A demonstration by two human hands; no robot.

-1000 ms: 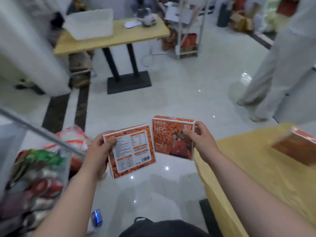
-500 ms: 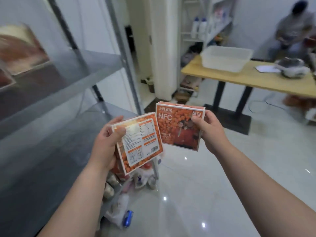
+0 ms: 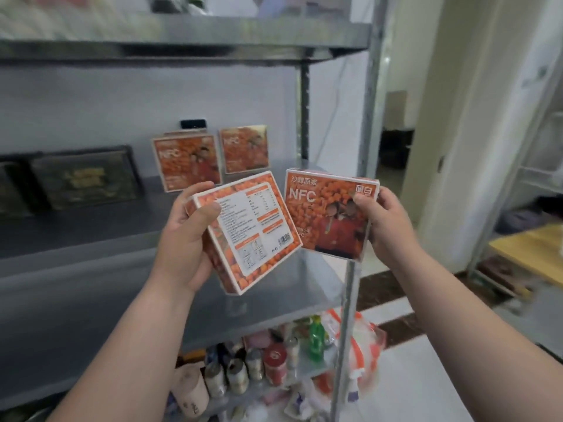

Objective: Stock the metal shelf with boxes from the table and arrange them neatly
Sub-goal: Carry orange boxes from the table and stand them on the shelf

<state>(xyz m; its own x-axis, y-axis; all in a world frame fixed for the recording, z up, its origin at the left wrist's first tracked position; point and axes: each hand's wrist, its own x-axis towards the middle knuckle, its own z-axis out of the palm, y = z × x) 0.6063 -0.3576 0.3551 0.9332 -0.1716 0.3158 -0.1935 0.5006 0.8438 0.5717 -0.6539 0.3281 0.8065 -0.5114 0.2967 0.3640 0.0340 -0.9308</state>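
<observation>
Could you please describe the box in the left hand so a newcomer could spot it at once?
At the metal shelf, two orange boxes are held up. The box in the left hand is tilted and shows a white label with a barcode; the box in the right hand and two boxes on the shelf show NFC fronts.

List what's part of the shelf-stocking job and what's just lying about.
Job: left hand holding back-label box; right hand holding NFC-front box; two orange boxes standing on the metal shelf.
Lying about: dark boxes; jars and bottles on the lower tier.
</observation>
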